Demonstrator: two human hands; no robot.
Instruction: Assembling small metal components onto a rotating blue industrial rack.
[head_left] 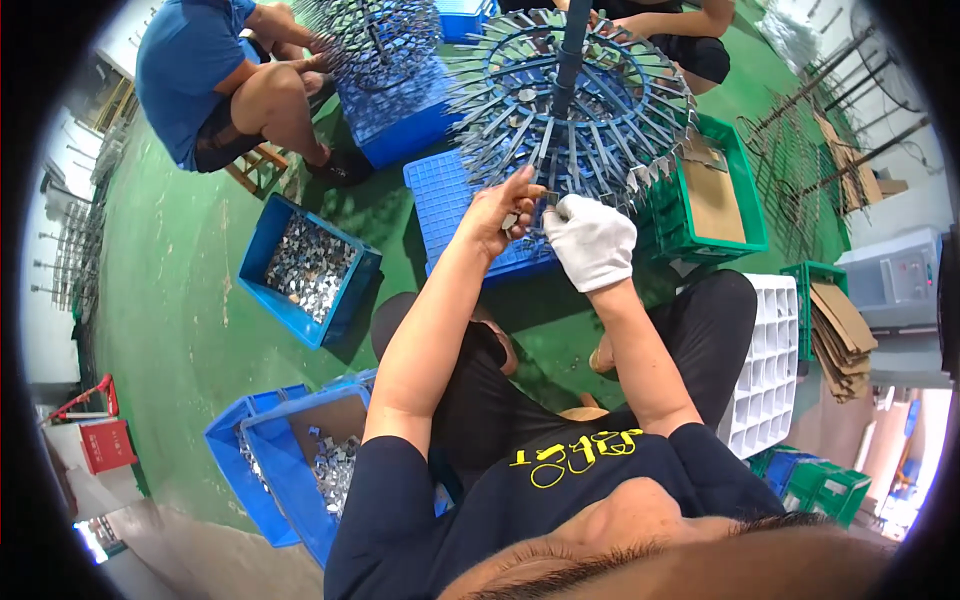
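My left hand (497, 217) is bare and curled, with several small flat metal pieces (511, 221) held in its fingers and palm. Its index finger reaches toward my right hand (592, 240), which wears a white glove. Between the gloved thumb and fingertips is a small dark metal piece (551, 198), close to the left fingertips. Just beyond both hands stands a round rack (565, 120) of many metal prongs around a central post. Shiny pieces (650, 178) hang on its prongs at the near right.
A ribbed blue crate (438, 195) sits under the rack's left side. Metal pieces fill a blue bin (283, 312) at left and blue bins (265, 440) nearer me. At right are a green crate (745, 240) with cardboard and a white divided tray (765, 370). Two people work beyond, one at another rack (375, 40).
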